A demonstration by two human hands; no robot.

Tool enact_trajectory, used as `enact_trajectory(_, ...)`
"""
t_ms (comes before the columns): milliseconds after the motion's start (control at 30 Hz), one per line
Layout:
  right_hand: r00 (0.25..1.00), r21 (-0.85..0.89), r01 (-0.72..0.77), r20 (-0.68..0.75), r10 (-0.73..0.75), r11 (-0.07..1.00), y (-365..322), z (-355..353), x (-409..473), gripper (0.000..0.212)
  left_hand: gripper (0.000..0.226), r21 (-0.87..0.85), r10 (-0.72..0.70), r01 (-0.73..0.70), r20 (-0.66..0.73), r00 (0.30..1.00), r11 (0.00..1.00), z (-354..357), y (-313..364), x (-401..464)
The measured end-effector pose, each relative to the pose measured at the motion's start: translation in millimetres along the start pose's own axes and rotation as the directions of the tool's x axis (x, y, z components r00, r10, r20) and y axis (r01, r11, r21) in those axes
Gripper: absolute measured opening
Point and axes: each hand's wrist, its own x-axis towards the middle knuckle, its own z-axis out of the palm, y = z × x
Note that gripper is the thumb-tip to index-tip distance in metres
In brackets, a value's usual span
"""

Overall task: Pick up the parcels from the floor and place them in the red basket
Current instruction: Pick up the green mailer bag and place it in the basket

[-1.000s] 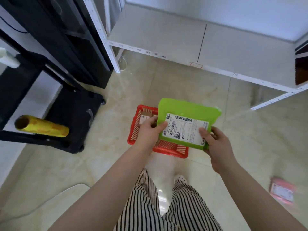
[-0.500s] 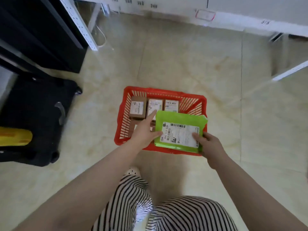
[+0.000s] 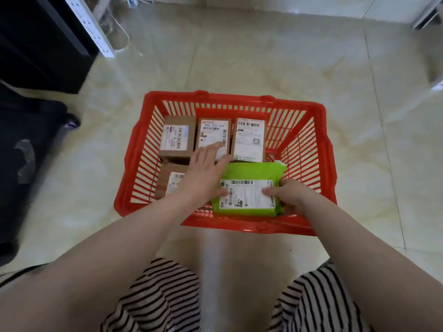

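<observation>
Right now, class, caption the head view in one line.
Both hands, left hand and right hand, lower a green parcel into the red basket beside brown boxes.

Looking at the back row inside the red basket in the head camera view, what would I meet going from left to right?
Left brown box → middle brown box with the left hand reaching over it → right brown box → the red basket side wall.

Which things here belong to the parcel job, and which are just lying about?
Job:
- green parcel, gripped by right hand, left hand resting on it
- red basket
- four brown boxes already inside the basket

Lying about:
- black case on the floor, left
- white shelf post
</observation>
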Motion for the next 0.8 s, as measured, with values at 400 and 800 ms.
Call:
enact_trajectory(400, 0.999, -0.185, -0.016, 0.032, 0.022, 0.983, 0.9, 9.1, 22.9, 0.03, 0.093, 0.094, 0.106, -0.132, 0.244, 0.964, 0.987, 23.9, 7.1, 9.7)
enact_trajectory(800, 0.998, -0.288, -0.063, 0.003, 0.067, 0.956, 1.5, 22.8, 46.1, 0.055, 0.084, 0.175, 0.044, -0.068, 0.139, 0.989, 0.982, 43.0, 12.2, 25.4)
